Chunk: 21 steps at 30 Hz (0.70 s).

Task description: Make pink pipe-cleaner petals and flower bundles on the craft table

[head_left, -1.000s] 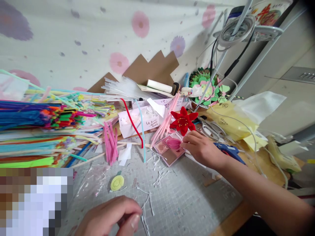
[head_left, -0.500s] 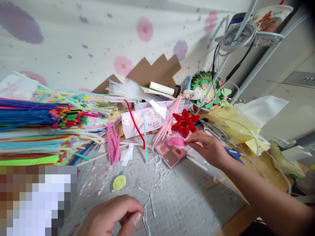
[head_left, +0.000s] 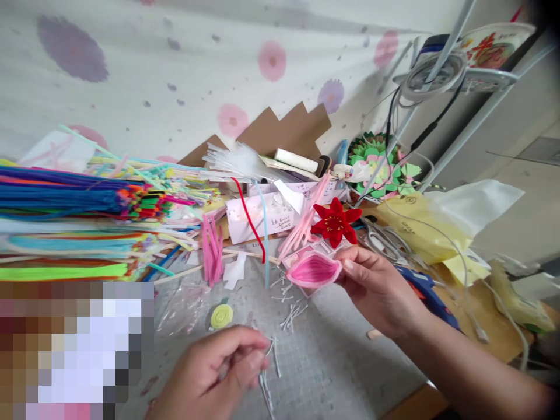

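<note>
Holding pink petal [head_left: 314, 269], white strands [head_left: 266, 389]; box [head_left: 245, 221] handwriting unreadable.

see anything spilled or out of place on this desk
Yes: short white sticks lie scattered loose over the cutting mat between the left hand, which pinches a few, and the right hand, which holds a pink petal. A red pipe cleaner droops over the white box.
</note>
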Available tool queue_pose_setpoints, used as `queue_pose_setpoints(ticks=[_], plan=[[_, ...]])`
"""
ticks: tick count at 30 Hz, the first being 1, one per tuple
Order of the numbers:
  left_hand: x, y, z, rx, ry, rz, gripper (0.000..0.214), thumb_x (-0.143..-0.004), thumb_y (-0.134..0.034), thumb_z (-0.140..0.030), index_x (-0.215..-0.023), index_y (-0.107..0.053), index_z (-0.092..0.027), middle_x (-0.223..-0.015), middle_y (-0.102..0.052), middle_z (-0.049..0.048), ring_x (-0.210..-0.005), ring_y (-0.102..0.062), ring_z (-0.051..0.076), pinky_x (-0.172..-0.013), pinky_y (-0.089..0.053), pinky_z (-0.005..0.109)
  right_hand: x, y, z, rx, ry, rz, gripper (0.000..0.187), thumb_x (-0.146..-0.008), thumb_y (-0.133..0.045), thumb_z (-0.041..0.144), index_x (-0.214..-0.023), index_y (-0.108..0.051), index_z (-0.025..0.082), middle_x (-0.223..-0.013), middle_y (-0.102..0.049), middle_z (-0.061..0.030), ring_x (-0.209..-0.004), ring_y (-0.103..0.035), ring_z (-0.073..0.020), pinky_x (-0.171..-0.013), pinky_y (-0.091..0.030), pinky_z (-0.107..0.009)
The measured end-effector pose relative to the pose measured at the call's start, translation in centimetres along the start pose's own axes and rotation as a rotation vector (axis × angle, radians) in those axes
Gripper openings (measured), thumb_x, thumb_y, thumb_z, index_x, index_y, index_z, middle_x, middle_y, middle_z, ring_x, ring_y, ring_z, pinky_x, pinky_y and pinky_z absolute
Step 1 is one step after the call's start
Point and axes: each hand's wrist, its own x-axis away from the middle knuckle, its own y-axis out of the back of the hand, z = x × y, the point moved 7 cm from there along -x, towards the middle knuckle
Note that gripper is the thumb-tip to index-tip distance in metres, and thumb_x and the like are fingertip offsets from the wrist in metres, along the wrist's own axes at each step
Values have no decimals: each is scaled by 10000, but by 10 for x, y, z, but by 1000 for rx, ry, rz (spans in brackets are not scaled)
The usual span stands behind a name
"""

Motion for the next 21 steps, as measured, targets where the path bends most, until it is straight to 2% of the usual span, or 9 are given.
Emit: queue_pose_setpoints(ticks=[4,6,8,10,12,14,16,18,21], plan=[[6,-21,-4,352,-21,84,394,-778,-607,-417,-1145,-606,-275,-1078,-657,73,-915,-618,206,-791,-482,319,20,-40,-21,-9,60,-14,189,-708,-717,346,-675,-622,187,-669,-585,14,-666,-510,-106,-655,-412,-225],[5,-27,-6,481,-46,69,353,-782,-600,-439,-1065,-640,-233,-1054,-652,86,-966,-596,225,-815,-472,349,32,-60,-39,31,35,13,181,-756,-674,359,-716,-610,195,-694,-589,13,-678,-516,-111,-660,-421,-233],[2,-20,-1,620,-15,-84,282,-786,-592,-449,-890,-664,-197,-911,-670,69,-891,-604,207,-808,-464,348,42,-76,-53,130,30,71,171,-807,-621,353,-737,-592,200,-696,-582,14,-670,-521,-112,-652,-431,-238],[-1,-12,2,741,20,-204,244,-765,-628,-418,-815,-652,-181,-860,-670,55,-870,-602,195,-829,-446,346,43,-88,-55,313,118,164,154,-832,-591,335,-757,-591,201,-732,-582,4,-700,-537,-121,-677,-446,-253],[-2,-5,2,820,47,-246,209,-738,-661,-372,-781,-649,-168,-866,-674,54,-879,-603,200,-848,-435,355,35,-90,-46,573,295,269,132,-838,-578,324,-827,-620,200,-832,-591,-32,-809,-557,-154,-756,-459,-297],[-3,2,2,842,73,-256,195,-716,-673,-350,-764,-653,-162,-856,-680,54,-873,-611,211,-858,-426,371,19,-75,-30,871,503,313,179,-842,-563,325,-945,-641,202,-961,-586,-77,-943,-539,-200,-835,-451,-356],[-2,9,4,789,108,-297,207,-685,-690,-355,-750,-652,-163,-809,-680,41,-852,-622,220,-861,-413,367,-2,-45,-15,1227,646,246,246,-858,-524,323,-1037,-640,200,-1077,-576,-115,-1015,-510,-237,-887,-426,-420],[0,15,7,688,140,-332,223,-679,-684,-383,-713,-639,-167,-727,-661,19,-774,-621,207,-816,-412,346,-23,-12,-10,1563,609,206,317,-867,-497,360,-1121,-625,221,-1236,-520,-123,-1144,-433,-294,-950,-368,-494],[1,13,6,551,132,-287,331,-737,-608,-459,-574,-551,-176,-553,-547,-14,-598,-538,158,-685,-406,313,-36,15,-15,1833,510,279,438,-838,-488,501,-1217,-569,298,-1404,-382,-76,-1256,-309,-361,-979,-317,-560]])
